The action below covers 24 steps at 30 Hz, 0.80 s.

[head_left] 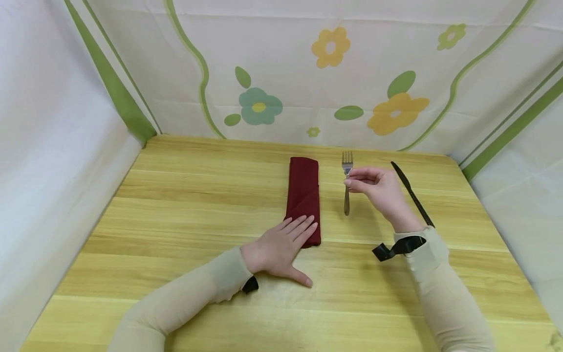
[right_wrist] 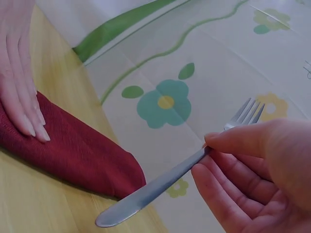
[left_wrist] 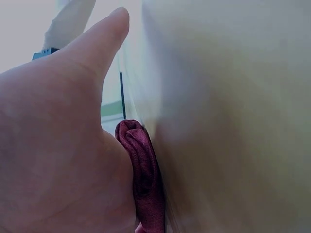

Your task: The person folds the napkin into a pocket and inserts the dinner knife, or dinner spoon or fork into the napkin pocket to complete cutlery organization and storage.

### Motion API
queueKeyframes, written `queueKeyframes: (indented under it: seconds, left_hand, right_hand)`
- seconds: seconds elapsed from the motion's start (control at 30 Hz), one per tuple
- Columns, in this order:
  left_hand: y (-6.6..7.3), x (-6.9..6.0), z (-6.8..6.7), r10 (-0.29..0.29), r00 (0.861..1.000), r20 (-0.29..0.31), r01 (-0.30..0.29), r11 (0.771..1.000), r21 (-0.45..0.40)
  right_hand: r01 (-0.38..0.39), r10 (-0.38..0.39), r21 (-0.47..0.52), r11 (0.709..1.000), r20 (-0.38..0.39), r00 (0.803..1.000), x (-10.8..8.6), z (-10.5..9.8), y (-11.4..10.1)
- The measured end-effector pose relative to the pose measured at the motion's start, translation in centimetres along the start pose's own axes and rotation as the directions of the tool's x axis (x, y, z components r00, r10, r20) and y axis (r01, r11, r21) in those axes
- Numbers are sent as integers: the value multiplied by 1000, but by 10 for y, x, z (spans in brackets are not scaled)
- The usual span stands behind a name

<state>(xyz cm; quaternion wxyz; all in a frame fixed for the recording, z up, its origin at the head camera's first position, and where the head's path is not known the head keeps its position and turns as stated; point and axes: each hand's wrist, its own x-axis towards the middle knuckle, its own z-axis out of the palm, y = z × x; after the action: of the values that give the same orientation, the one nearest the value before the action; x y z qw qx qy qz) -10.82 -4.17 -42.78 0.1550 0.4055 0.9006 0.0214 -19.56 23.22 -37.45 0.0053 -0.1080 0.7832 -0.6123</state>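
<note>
A dark red cloth napkin [head_left: 303, 186], folded into a long narrow strip, lies on the wooden table. My left hand [head_left: 281, 249] rests on its near end with straight fingers, the thumb spread out to the side. In the left wrist view the layered end of the napkin [left_wrist: 146, 179] shows beneath the palm. To the right of the napkin, my right hand [head_left: 382, 188] pinches a metal fork [head_left: 347, 195] at its neck between thumb and fingers. The fork's tines point away from me, and its handle [right_wrist: 146, 194] hangs free in the right wrist view.
A black knife [head_left: 411, 191] lies on the table [head_left: 198, 195] right of the right hand, its lower end hidden by the wrist. Behind the table hangs a white curtain [head_left: 290, 58] with printed flowers; more white cloth stands at both sides. Black straps [head_left: 398, 248] circle the wrists.
</note>
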Motion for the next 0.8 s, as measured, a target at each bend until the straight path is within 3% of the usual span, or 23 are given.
queueKeyframes:
  seconds: [0.23, 0.33, 0.43, 0.53, 0.6, 0.73, 0.8]
  left_hand:
    - [6, -4, -3, 21, 999, -30, -22, 999, -36]
    - [0, -1, -7, 22, 996, -90, -36, 986, -166]
    - [-8, 4, -16, -29, 980, -195, -40, 939, -343]
    - [-17, 10, -24, -122, 944, -306, -58, 853, -519]
    - [-21, 14, -28, -174, 915, -363, -105, 768, -632]
    - [-25, 23, -31, -245, 873, -422, -226, 563, -795]
    - [-24, 27, -31, -270, 859, -435, -263, 497, -827]
  right_hand:
    - [14, -17, 73, 997, 44, 999, -1, 14, -5]
    - [5, -11, 98, 995, 60, 998, -2, 20, -7]
    - [13, -21, 100, 995, 73, 997, -4, 24, -9]
    - [22, -31, 103, 994, 87, 996, -6, 28, -12]
    - [23, -33, 106, 994, 98, 995, -8, 31, -15]
    - [14, -28, 117, 993, 118, 993, -11, 40, -18]
    - [5, -23, 135, 991, 133, 991, -12, 45, -19]
